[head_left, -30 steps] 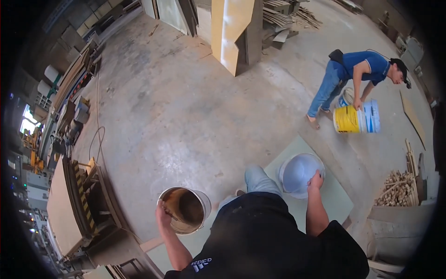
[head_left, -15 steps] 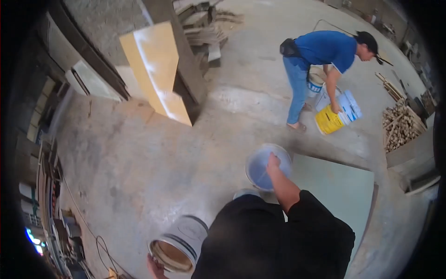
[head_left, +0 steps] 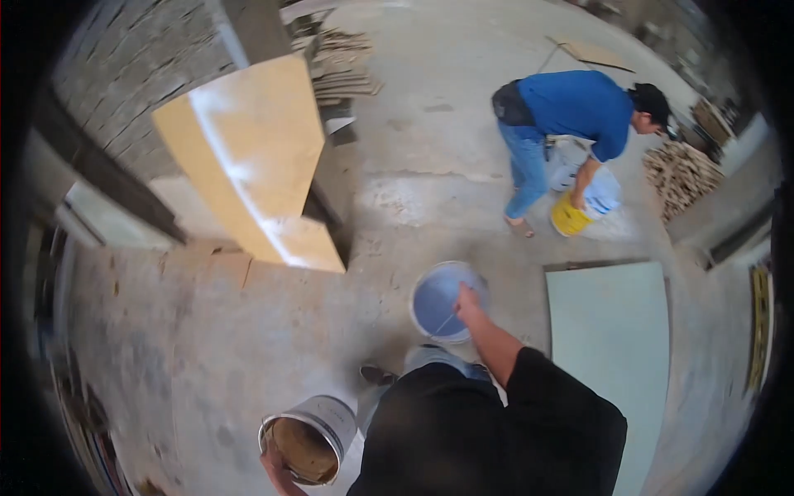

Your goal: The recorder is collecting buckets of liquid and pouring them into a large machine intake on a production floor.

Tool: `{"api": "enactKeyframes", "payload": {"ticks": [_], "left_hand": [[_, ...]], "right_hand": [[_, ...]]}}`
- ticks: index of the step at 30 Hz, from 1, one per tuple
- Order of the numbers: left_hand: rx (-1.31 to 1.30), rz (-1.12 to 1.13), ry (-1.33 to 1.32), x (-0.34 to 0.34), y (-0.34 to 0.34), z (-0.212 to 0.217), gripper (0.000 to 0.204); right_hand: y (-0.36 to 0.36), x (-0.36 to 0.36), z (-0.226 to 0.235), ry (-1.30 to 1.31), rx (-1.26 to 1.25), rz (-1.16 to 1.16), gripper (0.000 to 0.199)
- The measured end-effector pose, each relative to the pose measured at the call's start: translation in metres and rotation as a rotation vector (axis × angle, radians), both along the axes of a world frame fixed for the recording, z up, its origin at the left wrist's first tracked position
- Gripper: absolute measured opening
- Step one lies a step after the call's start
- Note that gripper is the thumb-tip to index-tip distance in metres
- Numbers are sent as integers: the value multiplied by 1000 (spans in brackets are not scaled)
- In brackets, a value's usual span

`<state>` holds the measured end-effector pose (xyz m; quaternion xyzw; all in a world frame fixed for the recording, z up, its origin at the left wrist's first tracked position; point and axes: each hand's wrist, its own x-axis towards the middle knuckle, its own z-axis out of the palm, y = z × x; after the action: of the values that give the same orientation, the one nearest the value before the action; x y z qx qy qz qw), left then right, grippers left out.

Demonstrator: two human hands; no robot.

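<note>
My right hand point(head_left: 467, 301) is closed on the wire handle of a round bucket point(head_left: 419, 332) with a bluish-grey inside, held in front of my legs. Its mouth faces up toward me. Lower left, my left hand point(head_left: 274, 463) grips a second bucket point(head_left: 328, 419), pale grey with dark bands, at its rim or handle; which of these I cannot tell. That bucket lies tilted, and its brown, stained inside shows. Ahead to the right, a bent-over person in a blue shirt point(head_left: 571, 103) has a hand on a yellow and white bucket point(head_left: 569, 217).
A pale green board point(head_left: 608, 331) lies on the floor to my right. Ahead on the left, a tan panel point(head_left: 256, 140) leans against a pillar. Cut wood pieces point(head_left: 682, 178) are heaped at the far right, with stacked planks point(head_left: 343, 62) at the back.
My view has turned and shifted, so the green board now appears apart from the bucket in my right hand. Both buckets stay in my hands. The other person remains bent over the yellow bucket.
</note>
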<state>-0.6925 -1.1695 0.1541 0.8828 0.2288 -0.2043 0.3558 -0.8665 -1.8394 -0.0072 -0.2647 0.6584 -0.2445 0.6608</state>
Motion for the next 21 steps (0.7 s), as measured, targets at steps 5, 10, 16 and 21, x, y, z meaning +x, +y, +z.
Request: {"api": "enactKeyframes", "payload": {"ticks": [5, 10, 16, 21], "left_hand": [[-286, 58, -40, 129, -2, -37, 30], [-43, -260, -29, 279, -83, -42, 35], [139, -484, -43, 471, -58, -141, 37], [125, -595, -251, 544, -136, -210, 40]], "right_hand": [[71, 138, 31, -75, 110, 107, 26], [92, 244, 0, -25, 114, 68, 26], [143, 392, -81, 41, 141, 247, 35], [159, 459, -132, 63, 219, 96, 29]]}}
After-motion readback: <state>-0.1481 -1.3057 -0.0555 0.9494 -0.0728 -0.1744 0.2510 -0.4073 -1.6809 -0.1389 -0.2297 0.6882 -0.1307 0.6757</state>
